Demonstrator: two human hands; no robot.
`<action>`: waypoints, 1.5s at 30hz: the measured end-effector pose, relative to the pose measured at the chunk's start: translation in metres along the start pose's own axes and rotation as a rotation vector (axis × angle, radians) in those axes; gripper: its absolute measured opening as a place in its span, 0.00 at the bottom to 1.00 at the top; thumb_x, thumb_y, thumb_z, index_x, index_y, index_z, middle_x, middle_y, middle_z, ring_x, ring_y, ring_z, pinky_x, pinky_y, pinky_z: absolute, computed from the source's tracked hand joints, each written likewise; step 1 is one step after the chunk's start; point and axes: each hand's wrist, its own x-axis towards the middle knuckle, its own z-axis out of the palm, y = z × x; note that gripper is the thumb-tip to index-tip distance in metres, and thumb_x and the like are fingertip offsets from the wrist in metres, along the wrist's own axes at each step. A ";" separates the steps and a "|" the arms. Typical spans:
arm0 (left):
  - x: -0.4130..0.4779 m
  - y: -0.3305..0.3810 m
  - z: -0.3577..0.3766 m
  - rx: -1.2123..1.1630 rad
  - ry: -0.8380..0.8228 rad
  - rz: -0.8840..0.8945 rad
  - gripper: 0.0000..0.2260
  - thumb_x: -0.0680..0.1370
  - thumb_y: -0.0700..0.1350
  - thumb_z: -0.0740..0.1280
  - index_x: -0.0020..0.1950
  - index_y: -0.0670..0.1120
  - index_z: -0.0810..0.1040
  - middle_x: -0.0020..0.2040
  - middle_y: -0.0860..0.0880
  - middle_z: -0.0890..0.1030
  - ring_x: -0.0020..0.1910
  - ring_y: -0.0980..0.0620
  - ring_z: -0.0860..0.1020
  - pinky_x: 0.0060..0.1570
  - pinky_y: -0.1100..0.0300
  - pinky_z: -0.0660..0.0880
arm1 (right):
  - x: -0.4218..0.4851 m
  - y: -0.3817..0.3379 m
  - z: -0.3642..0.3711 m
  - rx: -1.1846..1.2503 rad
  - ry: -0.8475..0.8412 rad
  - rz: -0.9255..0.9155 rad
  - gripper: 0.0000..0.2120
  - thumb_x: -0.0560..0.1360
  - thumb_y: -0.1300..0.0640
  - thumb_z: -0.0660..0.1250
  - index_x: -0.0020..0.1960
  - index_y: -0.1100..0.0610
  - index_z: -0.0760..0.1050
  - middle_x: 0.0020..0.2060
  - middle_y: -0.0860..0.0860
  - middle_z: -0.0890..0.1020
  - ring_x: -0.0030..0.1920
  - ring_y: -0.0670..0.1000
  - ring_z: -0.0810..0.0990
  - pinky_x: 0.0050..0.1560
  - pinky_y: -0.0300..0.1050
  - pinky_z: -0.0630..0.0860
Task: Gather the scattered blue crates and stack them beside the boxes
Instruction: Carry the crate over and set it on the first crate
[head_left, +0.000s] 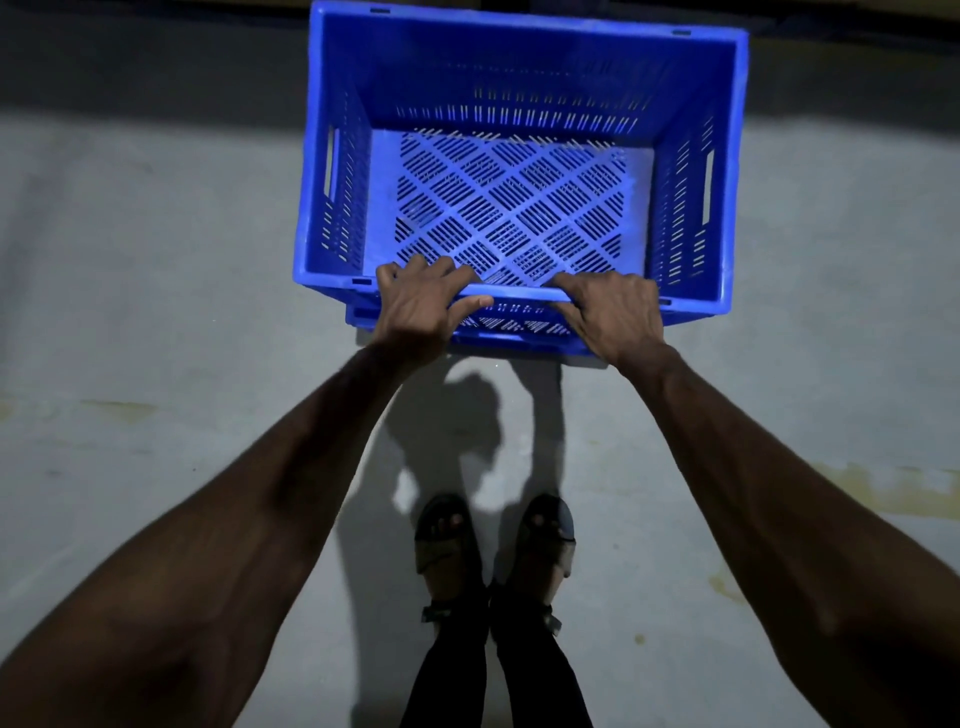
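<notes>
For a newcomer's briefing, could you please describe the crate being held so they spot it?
On the grey floor, just ahead of the person's sandals, is a blue stack. It is the top crate, empty, its near rim gripped by the left hand and right hand; the lower crate barely shows beneath.

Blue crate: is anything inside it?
The blue crate shows only its bare slotted floor. Its near strip is covered by the rim, left hand and right hand.
</notes>
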 end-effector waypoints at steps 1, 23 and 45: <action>-0.002 0.000 0.000 -0.011 -0.011 0.003 0.18 0.83 0.65 0.56 0.53 0.54 0.78 0.46 0.52 0.77 0.47 0.47 0.73 0.49 0.48 0.61 | -0.002 -0.001 0.000 -0.004 -0.007 0.008 0.14 0.81 0.39 0.60 0.56 0.47 0.77 0.33 0.48 0.74 0.37 0.58 0.79 0.37 0.48 0.65; -0.028 0.006 -0.004 -0.057 -0.101 -0.039 0.22 0.81 0.68 0.52 0.54 0.54 0.77 0.47 0.54 0.76 0.48 0.49 0.72 0.50 0.46 0.64 | -0.027 -0.008 0.002 0.033 -0.048 -0.007 0.17 0.81 0.38 0.58 0.61 0.45 0.78 0.37 0.53 0.81 0.40 0.61 0.81 0.37 0.48 0.65; -0.017 0.010 -0.030 -0.090 -0.421 -0.065 0.24 0.82 0.67 0.53 0.75 0.61 0.69 0.69 0.52 0.73 0.68 0.45 0.68 0.62 0.42 0.59 | -0.025 -0.012 -0.006 0.083 -0.234 0.043 0.20 0.82 0.36 0.54 0.69 0.43 0.72 0.52 0.52 0.84 0.53 0.60 0.81 0.56 0.58 0.72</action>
